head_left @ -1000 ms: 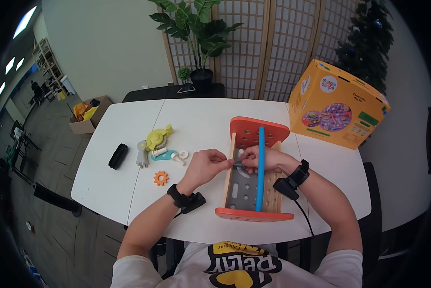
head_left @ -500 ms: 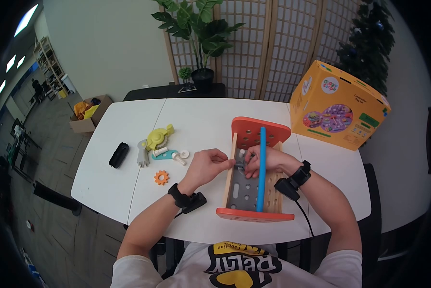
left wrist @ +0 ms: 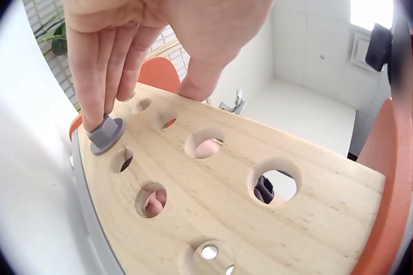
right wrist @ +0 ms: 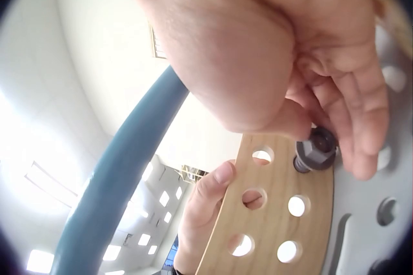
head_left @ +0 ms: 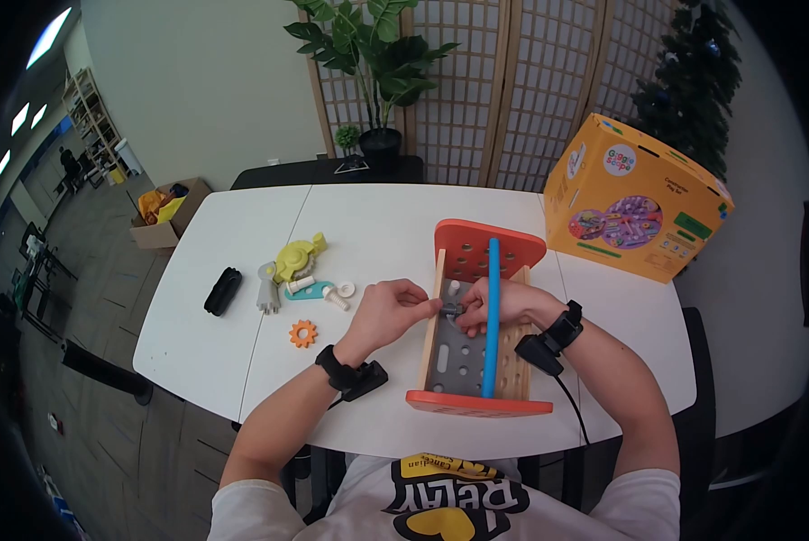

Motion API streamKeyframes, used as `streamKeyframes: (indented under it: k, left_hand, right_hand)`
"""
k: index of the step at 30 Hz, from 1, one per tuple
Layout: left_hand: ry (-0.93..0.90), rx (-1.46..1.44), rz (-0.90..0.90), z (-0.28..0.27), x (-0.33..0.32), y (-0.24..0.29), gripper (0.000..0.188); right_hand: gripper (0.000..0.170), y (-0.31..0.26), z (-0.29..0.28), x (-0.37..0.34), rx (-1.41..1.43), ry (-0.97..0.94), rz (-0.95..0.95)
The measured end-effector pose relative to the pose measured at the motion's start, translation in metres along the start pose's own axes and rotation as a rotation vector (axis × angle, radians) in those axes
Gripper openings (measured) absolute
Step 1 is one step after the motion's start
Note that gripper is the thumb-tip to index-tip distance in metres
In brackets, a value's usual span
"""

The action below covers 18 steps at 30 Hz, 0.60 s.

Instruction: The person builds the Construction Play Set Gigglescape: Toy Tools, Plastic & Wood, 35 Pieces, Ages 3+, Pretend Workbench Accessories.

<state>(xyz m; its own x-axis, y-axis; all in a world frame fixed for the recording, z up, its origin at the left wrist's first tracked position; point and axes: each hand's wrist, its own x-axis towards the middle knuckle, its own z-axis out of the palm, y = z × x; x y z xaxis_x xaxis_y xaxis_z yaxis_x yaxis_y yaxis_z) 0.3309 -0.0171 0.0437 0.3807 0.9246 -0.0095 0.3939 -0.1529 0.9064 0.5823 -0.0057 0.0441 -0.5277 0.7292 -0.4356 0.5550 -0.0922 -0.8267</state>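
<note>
Hex nut: We see a dark grey, hexagonal flanged nut [right wrist: 317, 148] at the inner face of a pale wooden side panel [left wrist: 322, 207] pierced with round holes.
Right hand: Reaching beneath a round blue bar [head_left: 491, 361], the person's right hand [head_left: 516, 300] pinches the nut between thumb and fingers.
Bolt head: On the outer face we find a grey, hexagonal flanged bolt head [left wrist: 105, 136] against the wood.
Left hand: Fingers nearly straight and close together, the person's left hand [head_left: 386, 311] rests fingertips on the bolt head, thumb touching the panel's top edge.
Toy frame: Red-orange end boards [head_left: 481, 405] flank a grey perforated base [head_left: 454, 335], all on a white tabletop [head_left: 206, 352].
Loose pieces: Left of the frame, we spot an orange plastic gear [head_left: 295, 339] near a flat teal strip [head_left: 311, 292].
Far right: A yellow-orange printed carton [head_left: 603, 185] stands tilted in our view.
</note>
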Motion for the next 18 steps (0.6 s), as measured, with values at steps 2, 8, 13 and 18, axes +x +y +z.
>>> streamKeyframes:
  k: [2,8,13,18]
  left_hand:
    - [-0.005,-0.011,0.011,0.000,0.000,0.000,0.043]
    - [-0.002,-0.021,0.011,0.000,0.000,-0.002,0.042]
    - [-0.004,-0.014,0.004,0.000,0.000,-0.001,0.042]
    - [-0.002,-0.014,0.003,0.001,0.001,-0.003,0.042]
  right_hand:
    - [0.036,0.003,0.000,0.001,-0.104,0.003,-0.018]
    - [0.048,0.000,0.003,0.002,-0.092,0.001,0.087]
    - [0.047,0.010,0.008,0.009,-0.047,0.111,0.065]
    - [0.042,0.007,0.011,0.007,0.041,0.237,-0.060]
